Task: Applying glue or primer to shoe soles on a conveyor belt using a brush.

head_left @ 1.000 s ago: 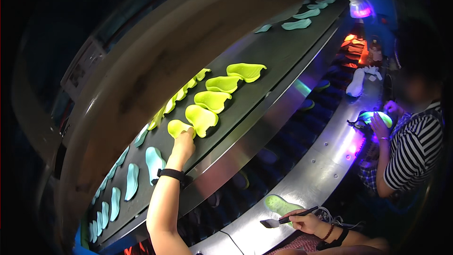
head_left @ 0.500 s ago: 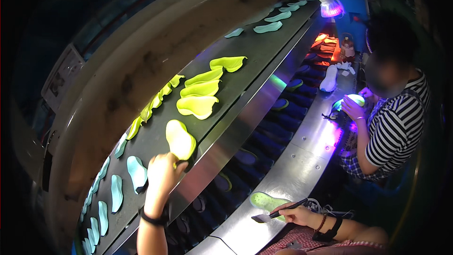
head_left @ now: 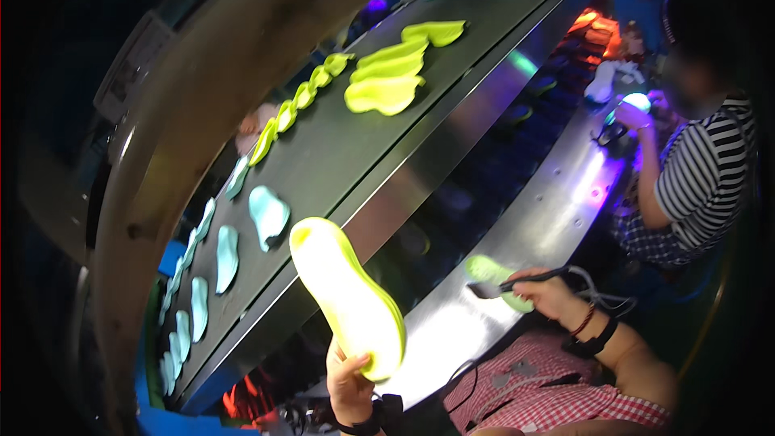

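My left hand [head_left: 349, 387] grips a bright yellow shoe sole [head_left: 345, 299] by its lower end, thumb on its face. The sole is held up in the air beside the conveyor's metal edge. In my right hand [head_left: 550, 297] is a black-handled brush [head_left: 487, 291], its bristles over a pale green sole [head_left: 483, 266] that lies on the metal ledge [head_left: 545, 214]. The brush and my right hand cover part of that sole. Whether the bristles touch it I cannot tell.
A dark conveyor belt [head_left: 323, 157] carries several yellow soles [head_left: 383, 95] and several light blue soles [head_left: 228, 258]. Behind the metal side lies a lower dark belt with soles. At the right a co-worker in a striped shirt [head_left: 706, 169] handles a lit piece. A grey cord [head_left: 605, 299] hangs near my brush.
My left hand has lifted the yellow sole off the belt and brought it nearer, toward the metal ledge. My right hand keeps the brush at the green sole. The whole view has shifted.
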A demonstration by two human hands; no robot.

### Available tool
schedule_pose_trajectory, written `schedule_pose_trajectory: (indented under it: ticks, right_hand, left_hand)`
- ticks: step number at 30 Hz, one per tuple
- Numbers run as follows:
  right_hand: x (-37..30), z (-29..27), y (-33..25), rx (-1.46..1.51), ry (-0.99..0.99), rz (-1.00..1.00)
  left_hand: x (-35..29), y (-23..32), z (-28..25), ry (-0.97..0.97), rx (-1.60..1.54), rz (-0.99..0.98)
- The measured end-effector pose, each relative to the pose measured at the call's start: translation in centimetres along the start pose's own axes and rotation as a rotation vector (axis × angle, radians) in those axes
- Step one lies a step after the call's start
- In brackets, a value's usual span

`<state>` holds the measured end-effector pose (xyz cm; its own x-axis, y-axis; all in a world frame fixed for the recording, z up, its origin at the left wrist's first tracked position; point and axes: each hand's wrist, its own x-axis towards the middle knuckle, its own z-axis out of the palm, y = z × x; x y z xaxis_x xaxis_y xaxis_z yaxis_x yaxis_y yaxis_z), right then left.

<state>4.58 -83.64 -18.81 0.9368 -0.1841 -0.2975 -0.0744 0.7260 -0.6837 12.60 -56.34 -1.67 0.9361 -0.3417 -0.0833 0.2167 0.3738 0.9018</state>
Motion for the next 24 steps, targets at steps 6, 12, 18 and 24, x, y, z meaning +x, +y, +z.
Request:
schedule_pose_trajectory:
  ticks: [6, 12, 18, 24]
  right_hand:
    - [-0.3, 2.7, 0.0, 0.045, -0.155, -0.017]
    - [-0.2, 5.3, 1.6, 0.038, -0.286, 0.066]
    - [-0.2, 8.9, 3.7, -0.183, -0.451, 0.11]
    - [2.0, 9.9, 5.5, -0.426, -0.491, 0.139]
  left_hand:
    - [-7.8, 3.1, -7.1, 0.191, 0.096, -0.34]
    - [-9.8, 0.3, -9.1, -0.051, -0.073, -0.043]
    - [-5.8, -11.6, -10.2, -0.074, -0.611, -0.083]
    - [-4.0, -16.1, -5.5, 0.184, -0.788, -0.172]
